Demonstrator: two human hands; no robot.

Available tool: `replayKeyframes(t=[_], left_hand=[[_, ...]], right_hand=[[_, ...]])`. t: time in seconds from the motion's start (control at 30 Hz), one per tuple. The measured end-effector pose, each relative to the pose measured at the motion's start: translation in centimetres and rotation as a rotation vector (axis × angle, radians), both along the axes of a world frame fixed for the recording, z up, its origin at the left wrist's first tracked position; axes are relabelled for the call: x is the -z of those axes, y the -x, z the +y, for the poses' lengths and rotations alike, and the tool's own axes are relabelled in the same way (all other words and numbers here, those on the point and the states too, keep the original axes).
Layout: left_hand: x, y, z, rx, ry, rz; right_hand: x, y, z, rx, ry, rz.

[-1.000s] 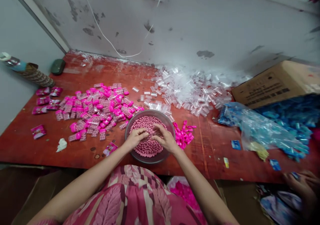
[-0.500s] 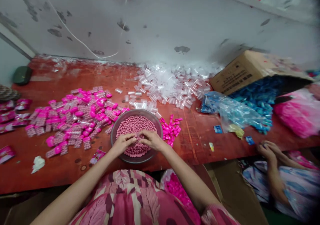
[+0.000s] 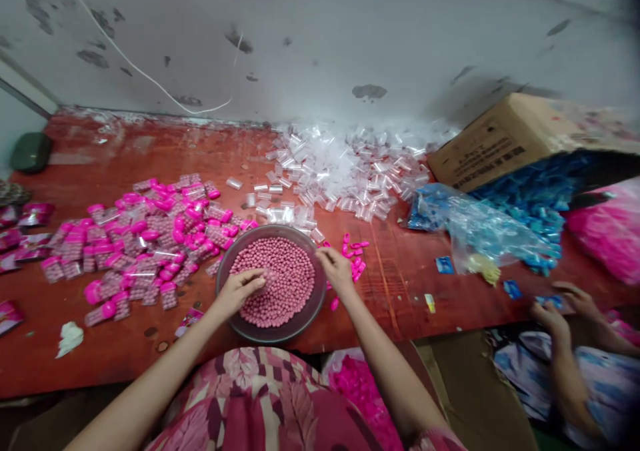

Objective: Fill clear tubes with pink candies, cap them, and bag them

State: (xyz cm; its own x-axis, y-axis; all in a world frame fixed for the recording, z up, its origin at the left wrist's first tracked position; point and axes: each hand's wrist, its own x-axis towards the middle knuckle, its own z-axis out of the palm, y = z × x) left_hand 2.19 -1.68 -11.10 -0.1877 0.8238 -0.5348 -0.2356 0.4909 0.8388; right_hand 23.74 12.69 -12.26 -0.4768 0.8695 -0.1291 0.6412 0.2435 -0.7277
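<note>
Pink beads (image 3: pixel 280 281) fill the bowl (image 3: pixel 310 311) on the tabletop; left hand (image 3: pixel 239 289) pinches a clear vial (image 3: pixel 267 279) among them, while right hand (image 3: pixel 336 269), half-curled and empty, sits nearest the pink caps (image 3: pixel 354 256) just beyond.

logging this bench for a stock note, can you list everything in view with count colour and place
bowl: one, grey, front centre, full of pink beads
filled vials: many, pink-capped, left of bowl
empty vials: many, clear, behind bowl
loose caps: several, pink, right of bowl
sachets: a few, pink, far left
cardboard box: one, brown, right rear
bag: one, clear, blue pieces, right
table: one, red
co-worker's hands: two, far right
left hand: on beads
right hand: at bowl's right rim
</note>
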Motion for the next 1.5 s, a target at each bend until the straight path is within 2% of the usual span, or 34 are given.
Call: replayKeyframes(t=[0.13, 0.23, 0.33, 0.43, 0.57, 0.77, 0.93, 1.0, 1.07, 1.2, 1.27, 1.33, 1.5], left_hand=[[-0.8, -0.7, 1.2, -0.127, 0.007, -0.268], [-1.2, -0.9, 2.1, -0.17, 0.003, -0.336], [-1.6, -0.9, 2.8, -0.192, 0.009, -0.363], [-2.0, -0.7, 3.2, -0.209, -0.004, -0.411], [-2.6, -0.7, 3.5, -0.225, -0.013, -0.52], [-3.3, -1.7, 3.4, -0.215, -0.083, -0.567], [-3.3, -2.4, 2.6, -0.177, -0.176, -0.318], [-3.6, -2.4, 2.1, -0.131, -0.193, -0.184], [-4.1, -2.3, 1.7, -0.078, -0.214, -0.056], [-5.4, -2.1, 1.0, 0.013, -0.322, 0.168], [-5.8, -2.0, 0.7, 0.036, -0.378, 0.244], [-6.0, -1.9, 0.4, 0.033, -0.397, 0.302], [-6.5, -1.7, -0.2, 0.047, -0.414, 0.409]], right_hand=[[4.1, -1.0, 4.9, 0.151, 0.038, -0.189], [6.8, -0.8, 6.4, 0.187, 0.085, -0.315], [8.2, -0.5, 6.2, 0.206, 0.102, -0.36], [8.2, -0.4, 5.9, 0.223, 0.115, -0.332], [6.2, -0.9, 6.0, 0.273, 0.147, -0.195], [-0.5, 0.4, 3.8, 0.169, 0.287, 0.138], [-6.4, 2.4, 0.5, 0.012, 0.512, 0.513], [-8.3, 3.0, -0.5, -0.081, 0.507, 0.523], [-9.6, 3.5, -1.4, -0.174, 0.404, 0.478], [-10.5, 4.4, -2.9, -0.363, 0.013, 0.318], [-10.4, 4.7, -3.5, -0.46, -0.103, 0.266], [-10.1, 4.7, -4.0, -0.512, -0.149, 0.238], [-9.6, 4.1, -5.1, -0.539, -0.187, 0.229]])
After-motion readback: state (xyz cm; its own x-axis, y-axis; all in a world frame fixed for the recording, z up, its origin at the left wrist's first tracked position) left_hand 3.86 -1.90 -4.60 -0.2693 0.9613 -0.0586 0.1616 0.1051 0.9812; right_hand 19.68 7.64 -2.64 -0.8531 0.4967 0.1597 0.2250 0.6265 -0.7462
